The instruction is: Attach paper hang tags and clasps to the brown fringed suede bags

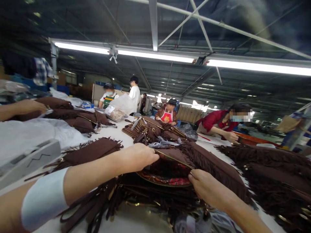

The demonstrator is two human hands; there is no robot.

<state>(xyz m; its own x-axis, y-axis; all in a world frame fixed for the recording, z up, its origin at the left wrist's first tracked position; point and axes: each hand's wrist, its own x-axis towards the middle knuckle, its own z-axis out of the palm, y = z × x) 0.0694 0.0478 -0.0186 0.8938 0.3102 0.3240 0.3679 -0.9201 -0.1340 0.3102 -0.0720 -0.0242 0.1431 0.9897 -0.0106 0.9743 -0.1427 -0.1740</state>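
Observation:
A dark brown fringed handbag (pixel 173 156) lies in front of me with its zipped mouth spread apart, showing a red patterned lining (pixel 178 182). My left hand (pixel 139 157) pinches the far left edge of the opening, fingers closed. At the right end of the mouth, my right hand (pixel 205 184) grips the edge between thumb and fingers. Brown straps (pixel 97 204) with gold hardware hang below the bag toward the table's near side. Another fringed brown bag (pixel 87 152) lies to the left, partly behind my left forearm.
Piled brown bags (pixel 155 127) stand at the table's middle, with more fringed bags (pixel 272 174) at right. A grey plastic device (pixel 31 161) and clear plastic wrap (pixel 46 132) lie left. Co-workers stand around; one person in red (pixel 216 121) leans over the right side. Another person's hand (pixel 29 108) reaches in at left.

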